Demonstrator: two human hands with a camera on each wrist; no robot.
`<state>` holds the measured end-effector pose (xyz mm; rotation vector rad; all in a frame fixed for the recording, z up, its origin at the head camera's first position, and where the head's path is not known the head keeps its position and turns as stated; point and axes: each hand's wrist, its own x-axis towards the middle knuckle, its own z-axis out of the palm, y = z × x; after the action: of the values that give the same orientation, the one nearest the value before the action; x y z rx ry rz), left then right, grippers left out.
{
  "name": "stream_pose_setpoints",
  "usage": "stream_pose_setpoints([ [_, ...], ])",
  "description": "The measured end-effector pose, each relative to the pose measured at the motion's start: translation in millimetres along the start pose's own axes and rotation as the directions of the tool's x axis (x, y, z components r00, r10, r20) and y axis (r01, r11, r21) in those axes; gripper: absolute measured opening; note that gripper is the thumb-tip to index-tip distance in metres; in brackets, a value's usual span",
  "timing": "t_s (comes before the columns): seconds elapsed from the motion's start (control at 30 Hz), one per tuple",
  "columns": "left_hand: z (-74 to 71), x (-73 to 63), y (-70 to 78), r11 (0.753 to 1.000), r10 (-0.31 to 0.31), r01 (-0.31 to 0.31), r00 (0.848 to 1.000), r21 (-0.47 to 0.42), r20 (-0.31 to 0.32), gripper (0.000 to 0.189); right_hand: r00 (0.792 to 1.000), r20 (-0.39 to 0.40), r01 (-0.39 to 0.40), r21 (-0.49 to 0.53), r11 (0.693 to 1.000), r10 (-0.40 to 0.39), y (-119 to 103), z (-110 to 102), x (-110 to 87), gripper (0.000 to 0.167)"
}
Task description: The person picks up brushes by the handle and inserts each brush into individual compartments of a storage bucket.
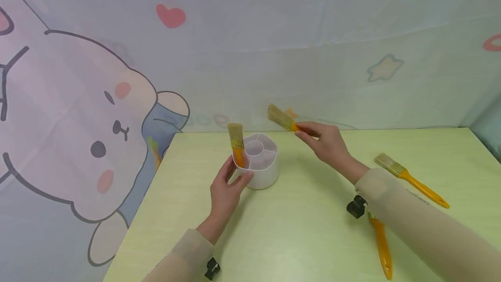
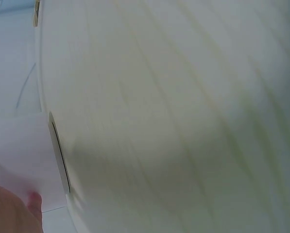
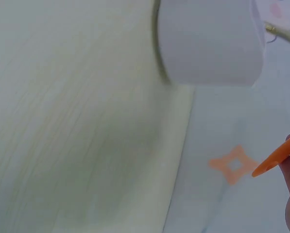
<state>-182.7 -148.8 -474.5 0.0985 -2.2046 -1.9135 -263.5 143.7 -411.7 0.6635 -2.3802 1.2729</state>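
A white round divided holder (image 1: pixel 263 179) stands on the table, with several compartments around a central ring. My left hand (image 1: pixel 228 190) grips its near left side, fingers on the left and thumb in front. In the left outer compartment one paintbrush (image 1: pixel 236 138) stands upright, bristles up. To the right of the holder and higher, my right hand (image 1: pixel 328 143) pinches another paintbrush (image 1: pixel 281 117) with its bristles pointing up and left. The right wrist view shows that brush's orange handle (image 3: pixel 277 156) and the white holder (image 3: pixel 210 43). At the left wrist view's edge, my left hand (image 2: pixel 11 211) touches the holder (image 2: pixel 23 150).
Two more paintbrushes lie on the right of the pale yellow-green table (image 1: pixel 297 234): one paintbrush (image 1: pixel 420 185) beyond my right sleeve, another paintbrush (image 1: pixel 381 245) partly hidden beneath it. A printed cloth (image 1: pixel 274 25) with a cartoon animal hangs behind the table's back edge.
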Motion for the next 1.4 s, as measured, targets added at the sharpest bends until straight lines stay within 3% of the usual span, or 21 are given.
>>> stream_pose_setpoints([
  [0.17,0.8,-0.7,0.5,1.0,0.009,-0.009,1.0,-0.007,-0.001,0.077,0.996,0.006,-0.083,0.187,0.979,0.084,-22,14,9.8,0.032],
  [0.33,1.2,-1.7,1.4,1.0,0.017,-0.017,1.0,-0.013,-0.006,0.077,0.993,0.003,-0.113,0.376,0.92,0.12,-43,29,20.9,0.03],
  [0.53,2.7,-1.9,0.7,1.0,0.019,-0.019,1.0,-0.011,-0.008,0.076,0.989,0.024,-0.14,0.5,0.855,0.148,-62,43,30.3,0.03],
  [0.73,4.7,-3.3,1.7,0.999,0.026,-0.026,1.0,-0.018,-0.005,0.074,0.986,0.044,-0.157,0.552,0.819,0.159,-73,55,35.9,0.028],
  [1.07,7.5,-3.7,0.2,0.999,0.032,-0.032,0.999,-0.017,0.003,0.074,0.977,0.035,-0.187,0.619,0.763,0.21,-73,72,36.3,0.027],
  [1.3,8.8,-2.2,-1.7,0.999,0.041,-0.041,0.999,-0.01,-0.008,0.074,0.969,0.035,-0.217,0.603,0.768,0.246,-67,82,35.3,0.026],
  [1.4,9.7,-1.7,-2.1,0.999,0.047,-0.047,0.999,-0.014,-0.011,0.074,0.968,0.036,-0.224,0.576,0.786,0.249,-65,85,33.9,0.026],
])
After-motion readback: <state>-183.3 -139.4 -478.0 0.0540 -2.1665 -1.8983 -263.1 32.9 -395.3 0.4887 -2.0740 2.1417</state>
